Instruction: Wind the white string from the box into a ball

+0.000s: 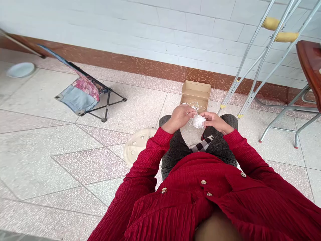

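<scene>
The left hand (pixel 179 117) is closed at the fingertips, pinching the loose strands (pixel 193 106) that loop up and over its knuckles. The right hand (pixel 215 121) is curled around the ball of white thread (pixel 198 121), gripping it from the right side. The two hands meet at the ball, which sits between them in the air above the knees, just beyond the dark trousers (pixel 175 147) and the red cardigan sleeves (pixel 152 157).

Handled this way, the thread probably behaves best with light, even tension. The right hand should be firm enough that the ball cannot roll out but not so tight that it crushes the windings. The left should feed one strand at a time so the loops over the knuckles do not cross and knot. The thread is fine and pale against the pale floor, so snags will be hard to spot.

On the tiled floor (pixel 75 134) just beyond the hands stands an open cardboard box (pixel 196 91). A round white plastic piece (pixel 136 145) lies near the left knee. Far left are a folding fabric chair (pixel 85 92) and a white dish (pixel 20 69). On the right, crutches (pixel 260 57) lean on the wall beside a wooden-seated chair (pixel 309 63).
</scene>
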{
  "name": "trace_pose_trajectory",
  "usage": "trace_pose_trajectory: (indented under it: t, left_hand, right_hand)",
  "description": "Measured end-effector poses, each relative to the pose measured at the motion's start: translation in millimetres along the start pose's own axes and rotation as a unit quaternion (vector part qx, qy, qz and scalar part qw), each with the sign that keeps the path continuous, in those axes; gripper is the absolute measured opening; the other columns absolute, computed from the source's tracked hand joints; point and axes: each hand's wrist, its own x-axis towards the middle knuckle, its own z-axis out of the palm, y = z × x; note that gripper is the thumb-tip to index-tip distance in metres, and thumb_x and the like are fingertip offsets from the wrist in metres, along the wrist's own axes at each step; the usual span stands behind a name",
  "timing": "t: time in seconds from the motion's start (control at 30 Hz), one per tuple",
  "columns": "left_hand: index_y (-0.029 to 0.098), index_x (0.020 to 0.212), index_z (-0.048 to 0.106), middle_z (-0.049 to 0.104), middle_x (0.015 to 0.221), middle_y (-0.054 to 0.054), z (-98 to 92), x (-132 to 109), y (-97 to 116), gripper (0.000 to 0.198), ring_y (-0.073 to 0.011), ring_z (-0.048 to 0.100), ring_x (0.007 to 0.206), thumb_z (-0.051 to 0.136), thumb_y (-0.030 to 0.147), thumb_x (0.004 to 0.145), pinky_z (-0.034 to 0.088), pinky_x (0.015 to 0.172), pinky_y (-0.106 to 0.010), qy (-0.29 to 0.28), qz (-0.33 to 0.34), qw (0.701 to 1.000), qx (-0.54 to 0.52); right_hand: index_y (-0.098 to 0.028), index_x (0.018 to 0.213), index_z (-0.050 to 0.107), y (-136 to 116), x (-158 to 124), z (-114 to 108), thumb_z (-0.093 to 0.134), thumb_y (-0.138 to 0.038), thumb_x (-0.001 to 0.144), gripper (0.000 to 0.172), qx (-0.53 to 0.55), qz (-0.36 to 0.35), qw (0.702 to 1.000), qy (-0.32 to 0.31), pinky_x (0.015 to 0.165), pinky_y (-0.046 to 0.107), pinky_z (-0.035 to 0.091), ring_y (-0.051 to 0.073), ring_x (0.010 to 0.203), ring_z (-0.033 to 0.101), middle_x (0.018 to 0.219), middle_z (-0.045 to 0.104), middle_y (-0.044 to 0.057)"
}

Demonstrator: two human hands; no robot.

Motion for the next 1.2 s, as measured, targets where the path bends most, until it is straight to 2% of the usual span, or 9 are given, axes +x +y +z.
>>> trace_pose_trajectory:
  t: [0.13, 0.3, 0.57, 0.63, 0.73, 0.83, 0.93, 1.03, 1.2]
  left_hand:
    - [0.018, 0.076, 0.076, 0.074, 0.078, -0.003, 9.5, 1, -5, 0.036, -0.0188, 0.065, 0.078, 0.061, 0.045, 0.094, 0.048, 0.076, -0.03, -0.002, -0.036, 0.996, -0.085]
    - [0.017, 0.069, 0.073, 0.074, 0.076, -0.004, 23.9, -7, -10, 0.04, -0.0181, 0.066, 0.077, 0.061, 0.046, 0.094, 0.05, 0.082, -0.031, -0.009, -0.073, 0.986, -0.147]
    - [0.017, 0.069, 0.073, 0.074, 0.074, -0.004, 33.7, -20, 1, 0.04, -0.0166, 0.067, 0.074, 0.06, 0.045, 0.095, 0.05, 0.081, -0.03, -0.164, -0.086, 0.961, -0.206]
    - [0.017, 0.07, 0.074, 0.075, 0.076, -0.004, 27.5, -20, 5, 0.038, -0.016, 0.067, 0.075, 0.06, 0.043, 0.095, 0.05, 0.081, -0.029, -0.162, -0.082, 0.963, -0.197]
    - [0.016, 0.072, 0.075, 0.075, 0.077, -0.003, 14.6, -17, 5, 0.035, -0.0154, 0.066, 0.075, 0.061, 0.039, 0.094, 0.049, 0.079, -0.028, -0.106, -0.071, 0.978, -0.164]
    - [0.016, 0.072, 0.076, 0.074, 0.074, -0.002, 6.9, -13, -5, 0.033, -0.0149, 0.065, 0.073, 0.063, 0.038, 0.092, 0.048, 0.078, -0.027, -0.048, -0.069, 0.988, -0.13]
    - [0.015, 0.071, 0.076, 0.075, 0.074, -0.003, 11.7, -11, -17, 0.034, -0.0159, 0.066, 0.074, 0.066, 0.042, 0.091, 0.049, 0.078, -0.028, -0.042, -0.078, 0.983, -0.164]
    - [0.015, 0.07, 0.075, 0.076, 0.077, -0.005, 25.2, -14, -21, 0.038, -0.0179, 0.068, 0.078, 0.068, 0.048, 0.089, 0.051, 0.082, -0.03, -0.043, -0.095, 0.967, -0.233]
    - [0.015, 0.068, 0.074, 0.076, 0.077, -0.007, 42.5, -25, -18, 0.043, -0.0185, 0.07, 0.081, 0.068, 0.051, 0.09, 0.051, 0.089, -0.031, -0.084, -0.129, 0.95, -0.273]
  right_hand:
    - [-0.023, 0.105, 0.071, -15, -9, 3, 0.093, -0.039, 0.058, 0.054, 0.126, -0.018, 0.991, -0.035, 0.065, 0.029, 0.058, 0.017, 0.076, 0.067, 0.093, 0.074, 0.002]
    - [-0.025, 0.105, 0.068, -41, -5, 2, 0.089, -0.047, 0.065, 0.051, 0.15, -0.105, 0.979, 0.089, 0.072, 0.032, 0.062, 0.019, 0.086, 0.07, 0.107, 0.074, 0.003]
    - [-0.025, 0.1, 0.063, -51, 16, -18, 0.085, -0.029, 0.065, 0.042, -0.166, -0.203, 0.899, 0.351, 0.071, 0.032, 0.056, 0.019, 0.087, 0.062, 0.099, 0.07, 0.002]
    - [-0.023, 0.1, 0.064, -39, 16, -23, 0.083, -0.025, 0.065, 0.04, -0.248, -0.18, 0.892, 0.331, 0.071, 0.033, 0.053, 0.02, 0.084, 0.061, 0.096, 0.07, 0.003]
    - [-0.021, 0.097, 0.066, -17, 11, -22, 0.083, -0.024, 0.063, 0.038, -0.266, -0.097, 0.938, 0.201, 0.072, 0.033, 0.05, 0.019, 0.078, 0.061, 0.089, 0.069, 0.001]
    - [-0.02, 0.097, 0.068, 0, 0, -13, 0.089, -0.026, 0.059, 0.044, -0.136, -0.026, 0.99, 0.02, 0.077, 0.031, 0.051, 0.017, 0.081, 0.065, 0.091, 0.071, 0.0]
    - [-0.02, 0.102, 0.071, 4, -11, -6, 0.094, -0.029, 0.057, 0.052, 0.023, 0.002, 0.997, -0.075, 0.08, 0.029, 0.053, 0.016, 0.085, 0.068, 0.097, 0.075, 0.001]
    - [-0.022, 0.109, 0.071, -1, -16, -5, 0.096, -0.038, 0.054, 0.063, 0.145, -0.008, 0.988, -0.05, 0.077, 0.032, 0.057, 0.019, 0.086, 0.07, 0.101, 0.076, 0.004]
    - [-0.026, 0.104, 0.064, -17, -1, -15, 0.088, -0.047, 0.065, 0.05, 0.157, -0.104, 0.968, 0.167, 0.08, 0.035, 0.059, 0.02, 0.092, 0.069, 0.109, 0.073, 0.003]
